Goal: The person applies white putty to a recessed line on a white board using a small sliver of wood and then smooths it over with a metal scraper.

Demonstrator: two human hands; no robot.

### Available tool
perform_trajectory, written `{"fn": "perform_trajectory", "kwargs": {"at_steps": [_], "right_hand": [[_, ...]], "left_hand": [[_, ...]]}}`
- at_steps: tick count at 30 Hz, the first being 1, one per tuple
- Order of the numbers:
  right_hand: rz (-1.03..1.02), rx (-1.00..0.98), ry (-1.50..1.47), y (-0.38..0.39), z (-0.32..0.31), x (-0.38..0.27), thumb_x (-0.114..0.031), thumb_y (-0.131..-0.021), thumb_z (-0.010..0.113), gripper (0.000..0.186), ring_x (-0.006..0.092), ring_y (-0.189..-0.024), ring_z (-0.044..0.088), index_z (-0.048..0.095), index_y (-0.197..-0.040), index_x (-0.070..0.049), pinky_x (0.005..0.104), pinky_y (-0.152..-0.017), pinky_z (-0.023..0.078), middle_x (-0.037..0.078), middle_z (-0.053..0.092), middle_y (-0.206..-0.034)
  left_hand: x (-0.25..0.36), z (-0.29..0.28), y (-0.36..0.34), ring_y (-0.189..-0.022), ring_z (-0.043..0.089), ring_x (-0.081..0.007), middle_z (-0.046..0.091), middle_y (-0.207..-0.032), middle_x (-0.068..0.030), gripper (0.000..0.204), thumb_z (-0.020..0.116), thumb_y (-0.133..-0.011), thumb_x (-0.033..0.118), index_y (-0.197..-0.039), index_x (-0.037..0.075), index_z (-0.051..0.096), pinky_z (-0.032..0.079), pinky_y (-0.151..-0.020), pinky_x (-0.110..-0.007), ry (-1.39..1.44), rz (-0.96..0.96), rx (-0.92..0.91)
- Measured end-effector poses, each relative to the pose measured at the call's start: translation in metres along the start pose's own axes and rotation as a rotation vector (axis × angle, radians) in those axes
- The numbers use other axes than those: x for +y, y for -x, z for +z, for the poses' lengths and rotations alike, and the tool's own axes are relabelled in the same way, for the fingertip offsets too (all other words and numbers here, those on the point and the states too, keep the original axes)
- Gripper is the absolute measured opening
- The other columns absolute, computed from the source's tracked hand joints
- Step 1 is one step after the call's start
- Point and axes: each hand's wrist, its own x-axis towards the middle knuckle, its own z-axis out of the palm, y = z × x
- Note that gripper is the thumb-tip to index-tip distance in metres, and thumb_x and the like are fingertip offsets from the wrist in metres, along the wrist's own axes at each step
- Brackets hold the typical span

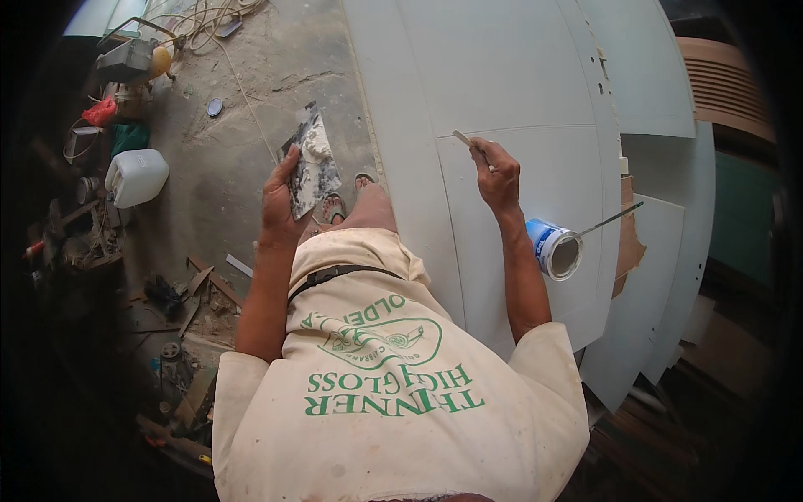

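My left hand (281,197) grips a flat palette (302,188) smeared dark and heaped with thick white putty (316,146). Closed around a small pale putty knife (461,136), my right hand (499,174) is over a large white panel (510,75). Beneath the knife's tip a thin seam crosses the panel. Right of my right forearm is a blue-and-white can (555,249), its open mouth showing a greyish inside. A thin dark stick (611,217) extends from beside the can's rim toward the right.
More pale panels (661,276) lie stacked at the right, near a brown slatted piece (726,84). On the dusty floor at the left are a white jerrycan (137,178), a grey machine (127,61), a coiled hose (205,21), a round lid (215,107) and wood scraps (216,284).
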Motion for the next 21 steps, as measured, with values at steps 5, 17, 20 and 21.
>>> {"fn": "perform_trajectory", "kwargs": {"at_steps": [5, 17, 20, 21], "right_hand": [[-0.195, -0.104, 0.203, -0.019, 0.0, 0.011, -0.006, -0.091, 0.07, 0.012, 0.0262, -0.09, 0.071, 0.075, -0.103, -0.008, 0.0387, -0.084, 0.051, 0.006, 0.076, -0.098], [-0.259, -0.223, 0.306, -0.037, 0.01, 0.019, -0.007, -0.088, 0.072, 0.013, 0.0208, -0.096, 0.069, 0.076, -0.099, -0.012, 0.0369, -0.087, 0.048, 0.001, 0.076, -0.097], [-0.26, -0.23, 0.302, -0.037, 0.011, 0.02, -0.007, -0.088, 0.073, 0.013, 0.0203, -0.096, 0.069, 0.076, -0.099, -0.013, 0.0364, -0.087, 0.048, 0.0, 0.075, -0.097], [-0.262, -0.235, 0.301, -0.038, 0.011, 0.021, -0.007, -0.088, 0.073, 0.013, 0.0202, -0.096, 0.069, 0.076, -0.099, -0.013, 0.0364, -0.086, 0.047, 0.0, 0.075, -0.097]], "left_hand": [[0.002, -0.007, -0.001, -0.098, 0.075, -0.0262, 0.074, -0.112, -0.0167, 0.025, 0.054, -0.106, 0.015, -0.123, -0.001, 0.064, 0.064, -0.087, -0.04, -0.024, 0.022, 0.029], [0.003, -0.002, 0.006, -0.095, 0.076, -0.0276, 0.075, -0.11, -0.0186, 0.023, 0.055, -0.105, 0.013, -0.119, -0.002, 0.065, 0.066, -0.082, -0.04, -0.009, 0.036, 0.011], [0.003, 0.0, 0.006, -0.093, 0.076, -0.0279, 0.075, -0.108, -0.0192, 0.023, 0.055, -0.105, 0.013, -0.118, -0.002, 0.065, 0.067, -0.08, -0.04, -0.002, 0.046, 0.023], [0.003, 0.0, 0.006, -0.093, 0.077, -0.028, 0.075, -0.108, -0.0193, 0.023, 0.055, -0.105, 0.013, -0.118, -0.002, 0.065, 0.067, -0.079, -0.04, 0.0, 0.048, 0.028]]}}
